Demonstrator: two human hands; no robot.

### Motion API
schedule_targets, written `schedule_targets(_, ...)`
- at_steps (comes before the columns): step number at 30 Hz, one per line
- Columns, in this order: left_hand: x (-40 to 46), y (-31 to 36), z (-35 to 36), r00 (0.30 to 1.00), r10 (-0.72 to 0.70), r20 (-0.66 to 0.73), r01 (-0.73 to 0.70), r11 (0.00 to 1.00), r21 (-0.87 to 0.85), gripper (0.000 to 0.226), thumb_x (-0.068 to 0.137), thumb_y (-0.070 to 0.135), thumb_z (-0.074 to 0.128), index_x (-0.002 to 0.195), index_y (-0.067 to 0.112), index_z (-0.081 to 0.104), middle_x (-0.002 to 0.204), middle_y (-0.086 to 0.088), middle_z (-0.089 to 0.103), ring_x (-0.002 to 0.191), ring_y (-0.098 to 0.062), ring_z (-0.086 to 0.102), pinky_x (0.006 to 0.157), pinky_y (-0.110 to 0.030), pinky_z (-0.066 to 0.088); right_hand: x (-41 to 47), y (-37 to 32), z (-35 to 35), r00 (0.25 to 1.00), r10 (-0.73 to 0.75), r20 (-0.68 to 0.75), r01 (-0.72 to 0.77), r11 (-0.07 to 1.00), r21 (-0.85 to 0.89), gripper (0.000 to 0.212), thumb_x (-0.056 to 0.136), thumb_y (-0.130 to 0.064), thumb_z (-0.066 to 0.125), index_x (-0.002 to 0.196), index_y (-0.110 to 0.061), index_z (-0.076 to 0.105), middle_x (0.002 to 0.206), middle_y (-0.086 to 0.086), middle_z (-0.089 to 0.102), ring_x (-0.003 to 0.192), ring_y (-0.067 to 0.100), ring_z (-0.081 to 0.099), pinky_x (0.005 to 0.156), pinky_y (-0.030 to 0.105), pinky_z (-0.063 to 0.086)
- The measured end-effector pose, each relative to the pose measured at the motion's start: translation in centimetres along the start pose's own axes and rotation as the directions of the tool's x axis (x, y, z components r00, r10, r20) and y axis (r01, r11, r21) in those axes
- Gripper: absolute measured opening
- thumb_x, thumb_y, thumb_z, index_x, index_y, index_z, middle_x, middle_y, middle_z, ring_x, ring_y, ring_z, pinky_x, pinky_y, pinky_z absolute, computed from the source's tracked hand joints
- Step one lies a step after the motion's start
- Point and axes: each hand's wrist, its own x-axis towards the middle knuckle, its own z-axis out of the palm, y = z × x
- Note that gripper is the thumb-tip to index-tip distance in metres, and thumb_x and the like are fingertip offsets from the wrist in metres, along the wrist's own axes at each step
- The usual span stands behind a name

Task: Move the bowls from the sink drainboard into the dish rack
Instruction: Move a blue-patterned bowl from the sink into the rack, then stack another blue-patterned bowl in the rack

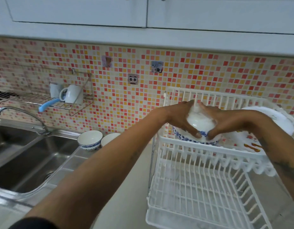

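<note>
Left hand [181,119] and right hand [220,124] both clasped around an upturned bowl [200,124] over the dish rack [192,187].

Both hands [181,119] [225,123] cupped together, arms outstretched.

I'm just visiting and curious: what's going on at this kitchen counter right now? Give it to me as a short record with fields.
setting: kitchen counter with steel sink and white wire dish rack
left hand: gripping the held bowl from its left side
right hand: gripping the same bowl from its right side
held bowl: white with blue pattern, upside down, over the rack's upper tier
beneath it: another blue-patterned bowl already in the rack
also in rack: white plate
still on drainboard: two bowls, upright, side by side
</note>
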Motion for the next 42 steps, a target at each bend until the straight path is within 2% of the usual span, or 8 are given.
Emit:
schedule_targets(5, -2.5, -1.2, -1.7, 0.987, 0.025, -0.158, -0.059, 0.975, -0.212, 0.112, 0.082, 0.047, 0.075, 0.16, 0.013, 0.002, 0.167, -0.007, 0.017, 0.151, -0.023, 0.024, 0.119, -0.034, 0.024, -2.2, -6.3, -0.8, 0.921, -0.158, -0.357, 0.199, 0.976, 0.082, 0.1, 0.09, -0.023, 0.063, 0.149, -0.043, -0.015, 0.16, -0.011, -0.022, 0.148, 0.012, -0.016, 0.12, 0.04, 0.004)
schedule_targets(11, -6.4, -9.1, -4.6, 0.877, -0.1, -0.47, -0.164, 0.857, -0.489, 0.07, 0.091, 0.047, 0.062, 0.147, 0.012, 0.041, 0.146, -0.007, 0.052, 0.126, -0.018, 0.056, 0.096, -0.027, 0.051, 0.3, -17.5, 1.2, 0.652, -0.197, -0.732, 0.591, 0.736, 0.329, 0.059, 0.091, -0.029, 0.061, 0.144, -0.035, 0.037, 0.155, -0.001, 0.035, 0.14, 0.012, 0.035, 0.102, 0.03, 0.036)
schedule_targets(15, -9.2, -17.5, -4.2, 0.817, -0.322, -0.479, -0.051, 0.787, -0.615, 0.042, 0.101, 0.036, 0.05, 0.136, 0.012, 0.049, 0.112, -0.001, 0.062, 0.096, -0.013, 0.062, 0.085, -0.03, 0.054, 4.2, -24.7, 5.8, 0.739, -0.301, -0.603, 0.655, 0.533, 0.536, 0.037, 0.091, -0.029, 0.057, 0.128, -0.027, 0.058, 0.126, -0.005, 0.059, 0.111, 0.005, 0.055, 0.092, 0.026, 0.045)
schedule_targets(18, -11.1, -25.2, -2.2, 0.775, -0.503, -0.382, 0.045, 0.647, -0.762, 0.05, 0.098, 0.049, 0.045, 0.131, 0.012, 0.053, 0.123, -0.008, 0.064, 0.105, -0.023, 0.064, 0.083, -0.038, 0.054, 9.0, -28.5, 9.8, 0.805, -0.313, -0.504, 0.587, 0.541, 0.602, 0.032, 0.094, -0.03, 0.055, 0.125, -0.022, 0.059, 0.126, -0.005, 0.058, 0.111, 0.004, 0.053, 0.084, 0.017, 0.042)
schedule_targets(23, -12.9, -35.8, 3.8, 0.59, -0.807, -0.026, 0.167, 0.153, -0.974, 0.06, 0.102, 0.053, 0.032, 0.135, 0.007, 0.05, 0.122, -0.014, 0.062, 0.095, -0.029, 0.062, 0.077, -0.035, 0.049, 21.4, -29.3, 17.1, 0.954, 0.046, -0.297, 0.243, 0.46, 0.854, 0.054, 0.086, -0.053, 0.053, 0.124, -0.015, 0.058, 0.127, 0.004, 0.06, 0.114, 0.018, 0.056, 0.093, 0.032, 0.046)
schedule_targets(26, -12.4, -40.5, 8.1, 0.489, -0.87, 0.067, 0.162, 0.015, -0.987, 0.065, 0.101, 0.059, 0.029, 0.129, 0.007, 0.055, 0.122, -0.015, 0.062, 0.096, -0.027, 0.058, 0.078, -0.034, 0.046, 28.8, -26.7, 21.9, 0.944, 0.287, -0.165, 0.061, 0.341, 0.938, 0.084, 0.072, -0.066, 0.044, 0.137, -0.014, 0.05, 0.136, 0.004, 0.052, 0.115, 0.02, 0.049, 0.108, 0.047, 0.039)
schedule_targets(32, -6.8, -44.4, 14.1, 0.521, -0.851, 0.068, 0.003, -0.078, -0.997, 0.062, 0.101, 0.055, 0.031, 0.151, 0.018, 0.038, 0.153, -0.009, 0.044, 0.138, -0.031, 0.045, 0.114, -0.043, 0.035, 37.9, -22.5, 26.1, 0.846, 0.465, -0.26, -0.021, 0.518, 0.855, 0.054, 0.098, -0.044, 0.04, 0.135, -0.007, 0.05, 0.143, 0.015, 0.049, 0.128, 0.034, 0.048, 0.099, 0.039, 0.038)
schedule_targets(42, 0.0, -48.1, 19.8, 0.523, -0.851, -0.041, -0.162, -0.052, -0.985, 0.047, 0.106, 0.033, 0.036, 0.15, 0.017, 0.04, 0.147, -0.001, 0.05, 0.13, -0.023, 0.052, 0.106, -0.035, 0.044, 45.9, -20.5, 28.8, 0.884, 0.436, -0.167, -0.037, 0.421, 0.906, 0.047, 0.103, -0.036, 0.029, 0.139, -0.012, 0.047, 0.143, 0.009, 0.047, 0.126, 0.031, 0.048, 0.09, 0.032, 0.036)
